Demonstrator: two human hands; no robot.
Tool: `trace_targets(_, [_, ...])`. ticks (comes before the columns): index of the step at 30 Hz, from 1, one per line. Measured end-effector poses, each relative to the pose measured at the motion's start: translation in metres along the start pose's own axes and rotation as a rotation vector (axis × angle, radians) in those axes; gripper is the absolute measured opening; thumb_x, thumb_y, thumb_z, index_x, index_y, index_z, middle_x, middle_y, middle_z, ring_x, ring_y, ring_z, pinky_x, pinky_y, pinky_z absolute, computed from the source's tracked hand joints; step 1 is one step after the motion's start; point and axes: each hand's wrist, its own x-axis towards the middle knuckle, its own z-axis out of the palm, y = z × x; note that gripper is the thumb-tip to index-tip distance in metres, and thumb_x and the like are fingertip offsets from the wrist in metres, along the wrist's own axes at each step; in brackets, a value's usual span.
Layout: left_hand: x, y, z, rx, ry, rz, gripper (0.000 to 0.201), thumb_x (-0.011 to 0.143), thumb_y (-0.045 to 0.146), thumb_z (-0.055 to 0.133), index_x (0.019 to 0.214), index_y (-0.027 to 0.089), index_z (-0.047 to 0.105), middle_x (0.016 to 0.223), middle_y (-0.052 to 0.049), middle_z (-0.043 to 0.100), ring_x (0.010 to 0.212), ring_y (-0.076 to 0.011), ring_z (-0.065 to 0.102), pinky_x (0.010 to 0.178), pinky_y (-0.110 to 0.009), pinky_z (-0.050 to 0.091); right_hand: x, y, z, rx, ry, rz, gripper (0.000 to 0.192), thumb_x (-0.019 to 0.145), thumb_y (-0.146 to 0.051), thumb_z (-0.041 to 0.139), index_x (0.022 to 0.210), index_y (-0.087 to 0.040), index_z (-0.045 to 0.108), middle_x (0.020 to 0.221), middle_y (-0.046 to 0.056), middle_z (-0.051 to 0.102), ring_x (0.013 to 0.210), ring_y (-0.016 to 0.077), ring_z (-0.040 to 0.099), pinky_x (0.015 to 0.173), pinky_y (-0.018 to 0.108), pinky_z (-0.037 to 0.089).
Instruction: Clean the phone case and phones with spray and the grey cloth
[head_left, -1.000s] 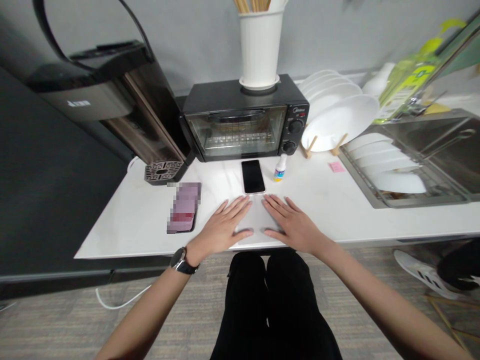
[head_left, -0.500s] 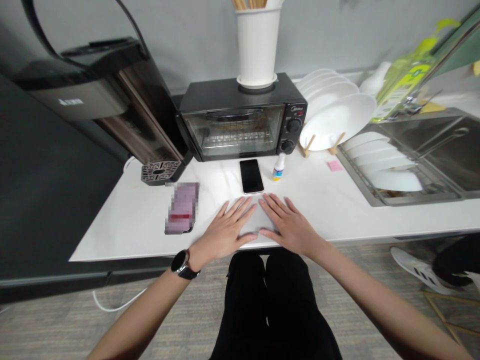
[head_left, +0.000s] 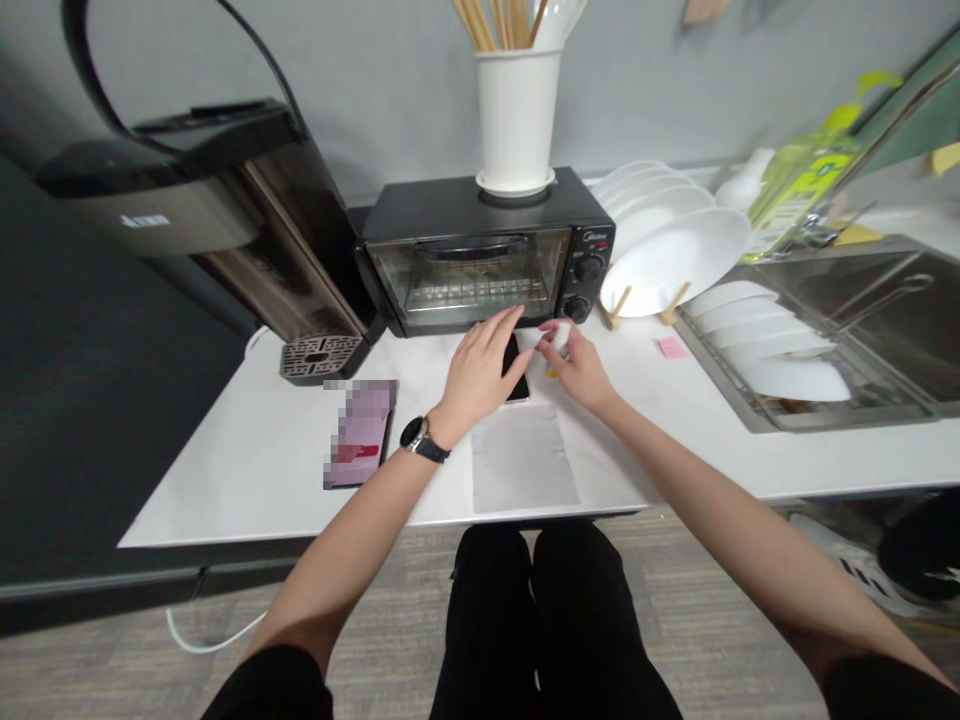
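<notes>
Your left hand [head_left: 480, 372] lies palm down, fingers spread and loose, over the smartphone [head_left: 517, 372]; only a dark, glossy strip of the phone shows at the hand's 3 o'clock edge, flat on the white surface [head_left: 247, 455]. Whether the palm actually presses on the phone cannot be told. Your right hand [head_left: 574, 365] sits just at 3 o'clock of the left one, fingers curled and pinched around the small white dropper bottle [head_left: 556, 340], whose rounded white plastic body peeks out between thumb and fingertips, with a bit of yellow label showing below. The bottle is just beside the phone, at the phone's 2 o'clock.

At 6 o'clock of both hands a pale grey rectangular cloth [head_left: 523, 460] lies flat and smooth, matte against the shinier surface. At 12 o'clock stands the black toaster oven [head_left: 480, 255], boxy, with a glass door and two round knobs, and a white ribbed utensil holder [head_left: 516, 120] on top. At 9 o'clock of your left hand, past the black wristwatch [head_left: 421, 438], lies a purplish rectangular object [head_left: 358, 432], blurred. At 2 o'clock, glossy white plates [head_left: 679, 250] lean in a wooden rack.
</notes>
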Motion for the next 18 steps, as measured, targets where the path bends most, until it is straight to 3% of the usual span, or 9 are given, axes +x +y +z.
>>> trace_targets(2, [0.007,-0.007,0.010,-0.006,0.084,0.009,0.059,0.115,0.040,0.047,0.169,0.015,0.041,0.163,-0.020,0.061,0.149,-0.0310,0.059,0.127,-0.049,0.049,0.010,0.001,0.007,-0.008,-0.052,-0.058,0.045,0.100,-0.070,0.059,0.113,-0.027,0.059,0.098,0.007,0.073,0.087,0.0278,0.072,0.090,0.048,0.060])
trace_targets(6, [-0.003,-0.009,0.014,0.065,0.044,0.145,0.063,0.115,0.040,0.048,0.172,0.015,0.036,0.159,-0.019,0.063,0.140,-0.0324,0.063,0.121,-0.048,0.051,0.008,0.005,0.013,-0.037,-0.121,-0.156,0.030,0.103,-0.056,0.059,0.112,-0.028,0.056,0.103,0.007,0.073,0.090,0.0277,0.070,0.089,0.044,0.057])
trace_targets(9, [-0.008,-0.006,0.013,0.099,0.040,0.194,0.056,0.116,0.037,0.046,0.169,0.018,0.043,0.155,-0.016,0.065,0.135,-0.0316,0.065,0.117,-0.047,0.052,0.003,0.007,0.016,-0.076,-0.198,-0.214,0.029,0.102,-0.049,0.060,0.119,-0.027,0.051,0.111,0.010,0.075,0.097,0.0305,0.072,0.085,0.043,0.056])
trace_targets(14, [-0.005,-0.010,0.015,0.150,0.099,0.195,0.035,0.115,0.030,0.049,0.144,0.022,0.067,0.128,-0.010,0.076,0.112,-0.0265,0.071,0.097,-0.040,0.057,0.000,0.002,0.012,-0.156,-0.274,-0.241,0.022,0.106,-0.047,0.057,0.114,-0.027,0.052,0.097,0.005,0.072,0.082,0.0276,0.071,0.074,0.038,0.051])
trace_targets(18, [-0.004,-0.011,0.016,0.131,0.078,0.141,0.027,0.116,0.033,0.048,0.123,0.020,0.070,0.114,-0.008,0.075,0.104,-0.0266,0.069,0.091,-0.041,0.055,0.001,-0.008,0.003,-0.198,-0.332,-0.290,0.028,0.109,-0.053,0.053,0.104,-0.026,0.056,0.092,0.003,0.068,0.082,0.0247,0.066,0.077,0.036,0.047])
